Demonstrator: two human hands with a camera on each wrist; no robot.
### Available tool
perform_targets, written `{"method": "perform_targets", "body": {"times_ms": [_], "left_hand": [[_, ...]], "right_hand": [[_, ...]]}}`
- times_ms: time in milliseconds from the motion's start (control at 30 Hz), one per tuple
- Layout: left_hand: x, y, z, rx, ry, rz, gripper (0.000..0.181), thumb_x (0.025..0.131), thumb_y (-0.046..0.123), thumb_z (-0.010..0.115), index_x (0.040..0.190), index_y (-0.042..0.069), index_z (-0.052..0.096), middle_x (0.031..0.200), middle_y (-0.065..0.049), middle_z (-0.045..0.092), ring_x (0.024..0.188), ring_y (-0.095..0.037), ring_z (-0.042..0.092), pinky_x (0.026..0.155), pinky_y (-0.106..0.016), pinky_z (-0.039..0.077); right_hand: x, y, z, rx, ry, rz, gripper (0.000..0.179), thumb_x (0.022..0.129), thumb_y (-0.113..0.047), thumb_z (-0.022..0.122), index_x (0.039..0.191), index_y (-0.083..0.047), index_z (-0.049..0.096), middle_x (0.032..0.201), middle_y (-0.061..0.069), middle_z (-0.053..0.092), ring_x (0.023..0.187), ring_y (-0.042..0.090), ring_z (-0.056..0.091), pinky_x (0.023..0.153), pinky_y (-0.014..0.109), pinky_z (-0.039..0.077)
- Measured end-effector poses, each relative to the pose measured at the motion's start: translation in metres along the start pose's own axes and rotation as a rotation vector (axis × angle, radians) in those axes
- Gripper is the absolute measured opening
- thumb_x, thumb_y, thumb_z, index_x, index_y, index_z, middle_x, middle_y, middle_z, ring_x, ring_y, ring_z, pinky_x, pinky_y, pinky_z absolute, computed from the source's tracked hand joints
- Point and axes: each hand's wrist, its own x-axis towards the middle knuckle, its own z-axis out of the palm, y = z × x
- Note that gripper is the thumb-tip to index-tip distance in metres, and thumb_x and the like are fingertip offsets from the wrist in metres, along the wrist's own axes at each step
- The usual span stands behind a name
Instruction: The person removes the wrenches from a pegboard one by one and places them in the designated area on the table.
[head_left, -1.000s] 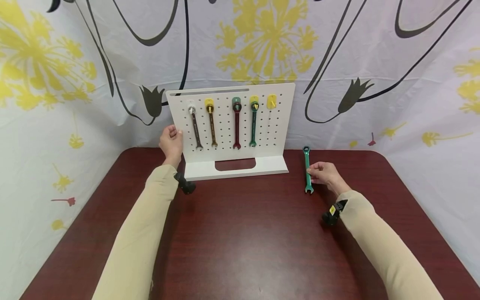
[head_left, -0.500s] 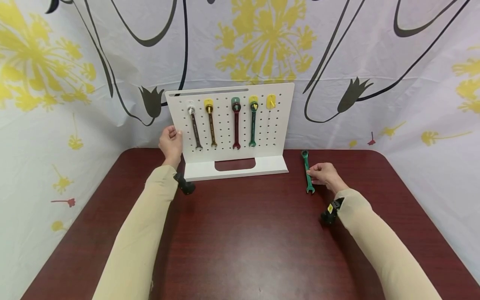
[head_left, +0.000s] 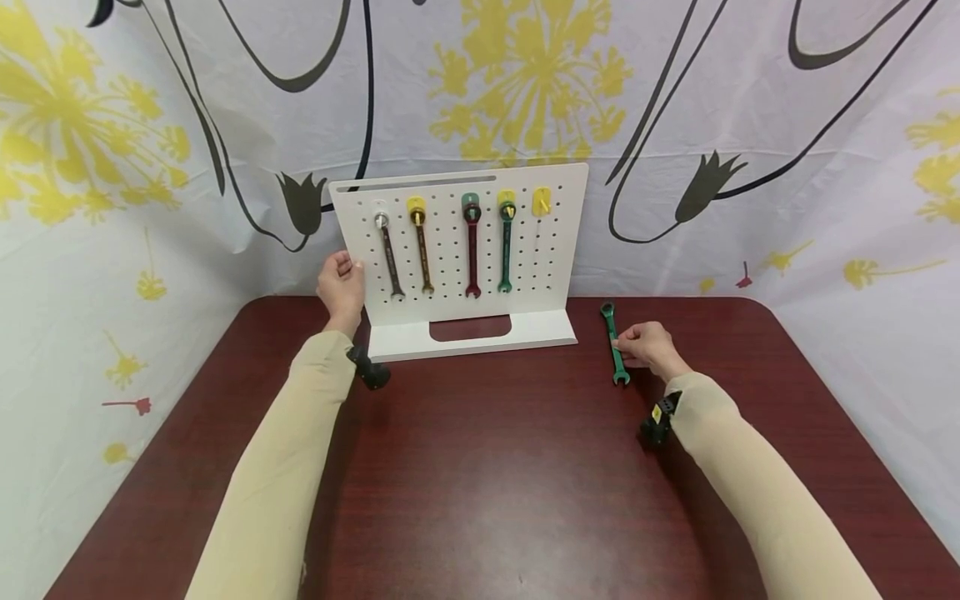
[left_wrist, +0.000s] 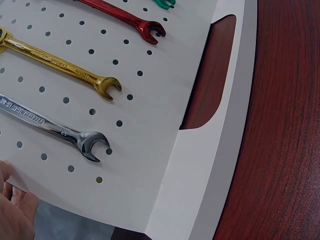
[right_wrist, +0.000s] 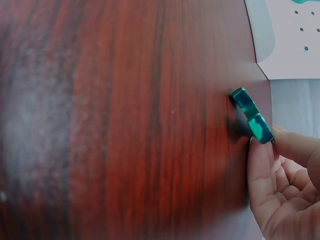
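At the right of the head view, my right hand (head_left: 648, 348) pinches a green combination wrench (head_left: 615, 343) by its shank, thumb on one side and fingers on the other. Its ring end points to the back and its open end (right_wrist: 252, 117) faces the right wrist camera, low over the table. My left hand (head_left: 342, 287) grips the left edge of the white pegboard stand (head_left: 450, 258). Hanging from pegs on it are a silver wrench (left_wrist: 50, 125), a gold wrench (left_wrist: 60, 62), a red wrench (left_wrist: 120, 15) and another green wrench (head_left: 506, 250).
A yellow peg hook (head_left: 542, 202) at the board's right end carries nothing. The stand's white foot (head_left: 543, 330), with a handle cutout, rests toward the back of the dark red table (head_left: 487, 467). A patterned cloth (head_left: 810, 208) hangs behind.
The green wrench's ring end has dropped and swung slightly left, so the wrench lies flatter near the table. My right hand has hardly shifted. My left hand stays on the board.
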Motion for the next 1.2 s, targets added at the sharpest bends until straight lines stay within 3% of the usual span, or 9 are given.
{"method": "perform_targets", "body": {"times_ms": [600, 933, 1200], "left_hand": [[0.0023, -0.0022, 0.0012, -0.016, -0.014, -0.022, 0.031, 0.092, 0.013, 0.058, 0.121, 0.005, 0.057, 0.121, -0.011, 0.062, 0.111, -0.020, 0.059, 0.092, -0.026, 0.048], [0.0015, -0.0017, -0.0004, -0.013, -0.026, -0.033, 0.032, 0.092, 0.014, 0.058, 0.122, 0.006, 0.057, 0.121, -0.011, 0.061, 0.111, -0.020, 0.059, 0.092, -0.026, 0.048], [0.0014, 0.0007, -0.0011, -0.013, -0.027, -0.028, 0.032, 0.092, 0.014, 0.058, 0.122, 0.005, 0.057, 0.121, -0.013, 0.061, 0.111, -0.021, 0.059, 0.093, -0.026, 0.048]], "right_hand": [[0.0024, -0.0049, 0.0023, -0.031, 0.060, 0.039, 0.019, 0.087, -0.009, 0.064, 0.092, 0.009, 0.062, 0.065, 0.001, 0.060, 0.055, 0.006, 0.059, 0.057, 0.026, 0.056], [-0.0003, -0.0051, 0.0035, -0.089, 0.082, 0.006, 0.018, 0.086, -0.008, 0.065, 0.091, 0.008, 0.063, 0.073, 0.006, 0.064, 0.057, 0.006, 0.061, 0.058, 0.027, 0.056], [0.0027, -0.0042, 0.0035, -0.122, 0.091, 0.012, 0.017, 0.086, -0.009, 0.066, 0.090, 0.007, 0.063, 0.071, 0.005, 0.062, 0.055, 0.006, 0.060, 0.057, 0.027, 0.056]]}}
